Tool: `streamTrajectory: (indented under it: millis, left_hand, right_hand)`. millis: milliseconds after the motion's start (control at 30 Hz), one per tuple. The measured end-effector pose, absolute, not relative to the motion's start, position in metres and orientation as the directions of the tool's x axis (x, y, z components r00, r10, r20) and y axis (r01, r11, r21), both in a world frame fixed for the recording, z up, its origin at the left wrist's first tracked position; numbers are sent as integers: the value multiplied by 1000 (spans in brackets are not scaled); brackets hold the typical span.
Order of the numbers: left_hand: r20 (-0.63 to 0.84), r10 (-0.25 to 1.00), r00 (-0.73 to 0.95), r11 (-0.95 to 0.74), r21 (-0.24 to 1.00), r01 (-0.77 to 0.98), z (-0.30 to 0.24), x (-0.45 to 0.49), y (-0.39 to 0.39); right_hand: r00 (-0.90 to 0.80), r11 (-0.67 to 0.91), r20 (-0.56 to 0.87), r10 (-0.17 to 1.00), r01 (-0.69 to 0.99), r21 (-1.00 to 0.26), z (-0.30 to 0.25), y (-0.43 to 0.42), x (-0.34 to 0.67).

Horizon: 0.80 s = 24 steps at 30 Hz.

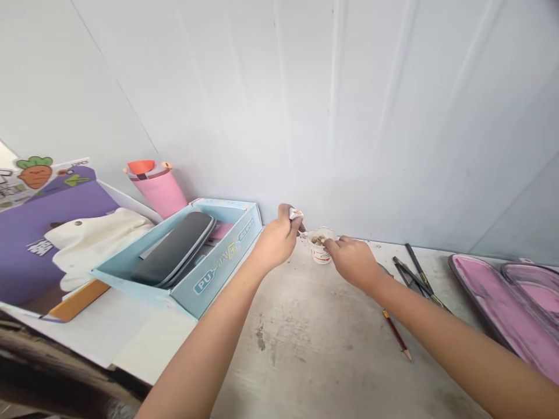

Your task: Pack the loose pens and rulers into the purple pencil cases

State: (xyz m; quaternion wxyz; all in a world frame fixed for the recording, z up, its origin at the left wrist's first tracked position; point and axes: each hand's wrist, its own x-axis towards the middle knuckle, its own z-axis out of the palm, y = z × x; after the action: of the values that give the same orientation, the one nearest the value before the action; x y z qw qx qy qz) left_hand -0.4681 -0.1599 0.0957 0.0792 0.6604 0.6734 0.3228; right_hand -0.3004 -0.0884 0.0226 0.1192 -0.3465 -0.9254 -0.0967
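My left hand [277, 237] is raised just above the desk and pinches a crumpled white tissue [296, 214] between its fingertips. My right hand [353, 263] reaches in from the right, with its fingers on the rim of a small white paper cup [319, 251]. The cup has red print and holds brown crumbly bits, perhaps shavings. The tissue sits just up and left of the cup, close to its rim. A few specks lie on the desk beside the cup.
A light blue cardboard box [209, 273] holding a dark zip case stands left of my hands. Behind it are a pink tumbler [158, 187] and a purple box [56, 227] with white cloth. Pencils [419, 276] and a pink-lined open case [502, 308] lie right, against a grey wall.
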Motion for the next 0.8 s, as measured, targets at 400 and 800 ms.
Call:
streamTrajectory:
  millis: [400,800]
  left_hand:
    - [98,977,189,-169,-182,969,73,-451,-156]
    - [229,973,24,-152,557,817,67,-458,-155]
  right_hand:
    - [-761,771,341,552,621,138,8,-105,-290]
    - [-709,728,305,635,682,71,20,-92,-283]
